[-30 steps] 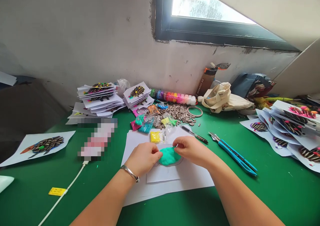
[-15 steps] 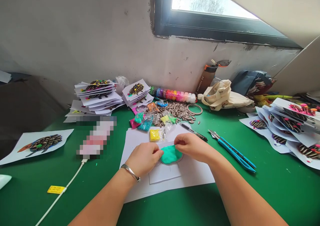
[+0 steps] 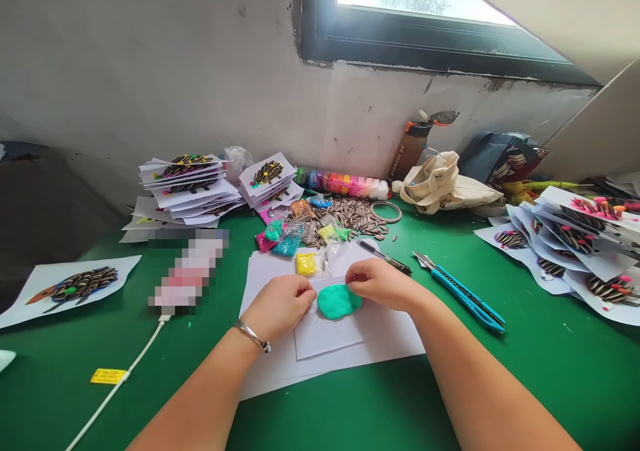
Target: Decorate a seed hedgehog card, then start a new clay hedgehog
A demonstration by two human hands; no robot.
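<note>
A flattened oval of green modelling clay (image 3: pixel 339 303) lies on a small white sheet (image 3: pixel 325 344) with pencil lines drawn on it. My left hand (image 3: pixel 280 304), a silver bangle on its wrist, is at the clay's left edge; thumb and index finger are pressed together, and whatever is between them is hidden. My right hand (image 3: pixel 383 284) pinches the clay's upper right edge with thumb and index finger. Beneath the small sheet are larger white sheets (image 3: pixel 270 378). Just beyond the clay sits a small yellow clay packet (image 3: pixel 306 263).
Sunflower seeds (image 3: pixel 355 216), a tape roll (image 3: pixel 386 212) and clay packets (image 3: pixel 287 242) lie at the back. A black pen (image 3: pixel 385 258) and a blue utility knife (image 3: pixel 463 294) are to the right. Stacks of seed pictures (image 3: pixel 193 191) stand on both sides; a white cable (image 3: pixel 120 381) runs left.
My left fingers have drawn slightly back from the clay's left edge, uncovering more of it. My right fingers stay at its upper right edge. The view has shifted a little.
</note>
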